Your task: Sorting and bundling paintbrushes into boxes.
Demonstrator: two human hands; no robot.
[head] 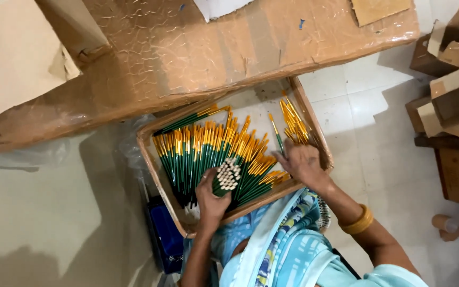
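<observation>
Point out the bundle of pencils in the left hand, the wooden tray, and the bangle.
bundle of pencils [228, 174], head view, on the pale round ends.
wooden tray [314, 125], head view, on its right rim.
bangle [358, 222], head view, on the band at the right wrist.

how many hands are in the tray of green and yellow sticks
2. The left hand grips a bundle of sticks at the near edge of the tray; the right hand reaches in on the right side.
</observation>
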